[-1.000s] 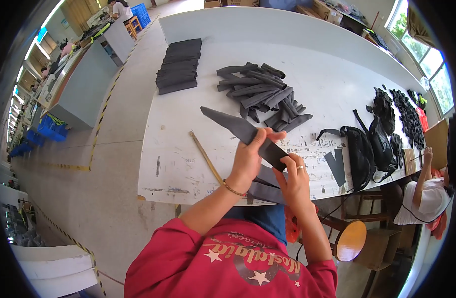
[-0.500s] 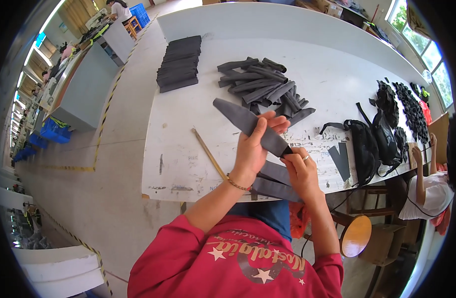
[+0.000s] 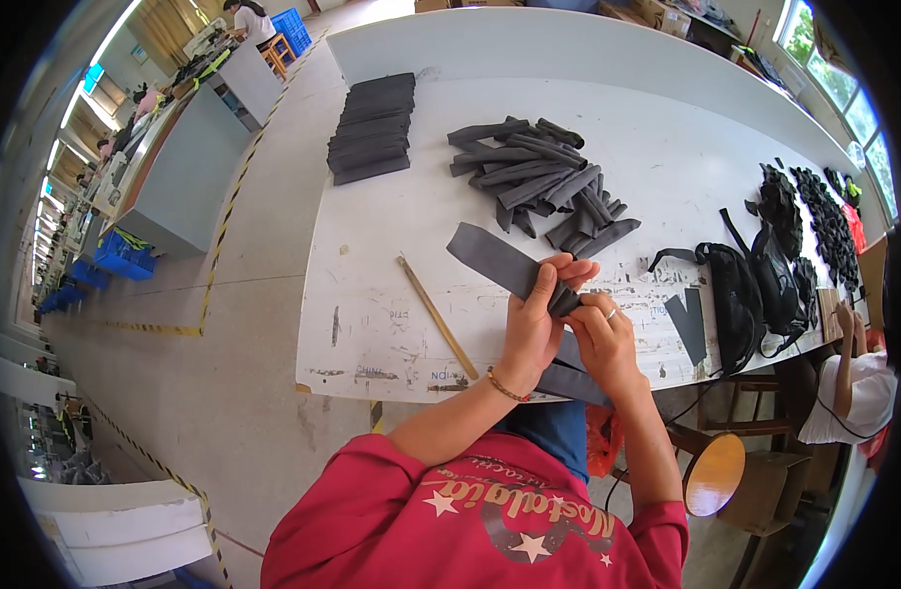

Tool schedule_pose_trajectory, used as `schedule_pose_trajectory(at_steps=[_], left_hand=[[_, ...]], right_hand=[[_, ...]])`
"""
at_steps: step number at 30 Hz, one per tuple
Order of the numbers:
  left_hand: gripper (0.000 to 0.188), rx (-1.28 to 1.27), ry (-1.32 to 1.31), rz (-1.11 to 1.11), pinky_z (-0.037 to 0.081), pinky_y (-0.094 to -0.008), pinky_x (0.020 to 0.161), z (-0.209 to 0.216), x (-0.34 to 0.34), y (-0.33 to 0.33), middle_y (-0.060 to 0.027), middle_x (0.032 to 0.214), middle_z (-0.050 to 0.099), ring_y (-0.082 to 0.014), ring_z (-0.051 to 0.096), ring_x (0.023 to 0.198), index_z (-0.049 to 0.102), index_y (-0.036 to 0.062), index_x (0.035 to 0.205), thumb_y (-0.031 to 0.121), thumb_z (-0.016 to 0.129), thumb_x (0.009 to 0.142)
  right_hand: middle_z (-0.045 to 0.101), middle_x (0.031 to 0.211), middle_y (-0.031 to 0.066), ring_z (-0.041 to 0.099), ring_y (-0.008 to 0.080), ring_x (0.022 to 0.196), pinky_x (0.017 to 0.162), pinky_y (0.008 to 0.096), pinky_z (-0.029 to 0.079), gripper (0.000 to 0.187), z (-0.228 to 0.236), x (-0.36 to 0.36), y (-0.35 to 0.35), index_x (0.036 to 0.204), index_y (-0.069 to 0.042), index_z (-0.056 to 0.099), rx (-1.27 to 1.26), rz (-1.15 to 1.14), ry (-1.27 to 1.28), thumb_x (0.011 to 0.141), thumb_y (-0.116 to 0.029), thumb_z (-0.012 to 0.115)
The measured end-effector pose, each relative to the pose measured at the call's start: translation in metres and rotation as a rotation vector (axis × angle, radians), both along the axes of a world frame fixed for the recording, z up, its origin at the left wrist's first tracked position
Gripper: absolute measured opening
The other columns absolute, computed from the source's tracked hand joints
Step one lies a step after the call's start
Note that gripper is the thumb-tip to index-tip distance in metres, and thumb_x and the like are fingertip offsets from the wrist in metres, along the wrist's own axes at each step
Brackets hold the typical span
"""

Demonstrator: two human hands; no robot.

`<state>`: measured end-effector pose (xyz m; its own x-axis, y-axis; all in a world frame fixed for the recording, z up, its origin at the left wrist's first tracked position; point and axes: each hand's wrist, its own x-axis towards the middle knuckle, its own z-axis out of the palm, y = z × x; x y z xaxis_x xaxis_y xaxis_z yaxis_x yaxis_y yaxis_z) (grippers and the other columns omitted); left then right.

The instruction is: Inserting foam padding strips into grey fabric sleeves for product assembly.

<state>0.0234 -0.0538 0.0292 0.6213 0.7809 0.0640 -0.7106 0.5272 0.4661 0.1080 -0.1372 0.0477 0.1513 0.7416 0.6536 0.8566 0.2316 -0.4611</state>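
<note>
A dark grey fabric strip (image 3: 494,259), tube-like in shape, is held above the near part of the white table (image 3: 372,265). My left hand (image 3: 535,326) grips it between thumb and fingers, its flat end sticking out to the far left. The fingers of my right hand (image 3: 607,344) pinch the strip's near end, where the cloth is bunched into folds. Below my hands, further grey strips (image 3: 574,385) lie at the table's front edge, partly hidden by my wrists. A thin wooden stick (image 3: 437,316) rests on the table left of my left hand.
A heap of loose dark strips (image 3: 539,167) lies farther back, with a neat stack (image 3: 372,133) to its left. Black bags (image 3: 730,304) and two flat dark pieces (image 3: 686,326) are on the right. Another person (image 3: 853,388) sits at the right edge, near a stool (image 3: 715,473).
The strip's near end has gathered into folds between my hands, and its far end has turned flatter. My hands have come closer together. The whole view has shifted slightly.
</note>
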Motion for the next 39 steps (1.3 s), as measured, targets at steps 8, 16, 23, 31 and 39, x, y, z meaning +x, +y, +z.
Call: schedule_pose_trajectory(at_steps=[8,16,23,31,39], left_hand=[[0.035,0.095,0.114,-0.011,0.047,-0.0374,0.098,-0.002,-0.003,0.011,-0.0218,0.124,0.061,-0.0288,0.056,0.120,0.053,0.0005,0.123,0.029,0.045,0.104],[0.033,0.175,-0.047,0.011,0.039,-0.0421,0.108,0.014,-0.006,0.029,-0.0193,0.120,0.064,-0.0318,0.054,0.124,0.057,0.0017,0.120,0.028,0.047,0.103],[0.034,0.171,-0.026,-0.112,0.040,-0.0472,0.107,0.011,-0.009,0.016,-0.0200,0.114,0.066,-0.0356,0.056,0.120,0.059,0.0019,0.118,0.030,0.051,0.100],[0.022,0.131,0.437,0.088,0.054,-0.0274,0.072,-0.016,-0.040,0.047,-0.0099,0.093,0.069,-0.0182,0.067,0.082,0.066,-0.0006,0.105,0.016,0.067,0.091],[0.011,0.928,0.996,0.074,0.044,-0.0241,0.060,-0.063,-0.055,0.022,0.0006,0.082,0.062,-0.0094,0.055,0.067,0.073,0.0058,0.093,0.007,0.073,0.082]], right_hand=[[0.060,0.101,0.0101,0.059,0.0186,0.093,0.081,0.0320,0.048,0.019,0.000,-0.014,0.002,0.096,0.003,0.061,-0.129,-0.028,0.588,0.081,-0.002,0.072],[0.057,0.103,0.0058,0.056,0.0114,0.088,0.078,0.0252,0.047,0.003,-0.008,-0.020,-0.015,0.091,0.000,0.060,0.292,-0.217,1.273,0.091,-0.002,0.061],[0.064,0.089,0.0017,0.055,0.0070,0.079,0.070,0.0220,0.043,0.013,0.006,-0.025,-0.005,0.090,0.001,0.067,0.003,-0.187,1.193,0.089,-0.012,0.069],[0.061,0.081,-0.0018,0.052,0.0057,0.078,0.073,0.0221,0.042,0.009,-0.005,0.010,-0.038,0.085,0.000,0.066,-0.123,-0.204,1.028,0.089,-0.008,0.068],[0.062,0.079,0.0084,0.058,0.0152,0.069,0.064,0.0295,0.046,0.020,-0.061,0.031,-0.096,0.095,0.001,0.069,-0.450,-0.493,0.696,0.084,-0.015,0.072]])
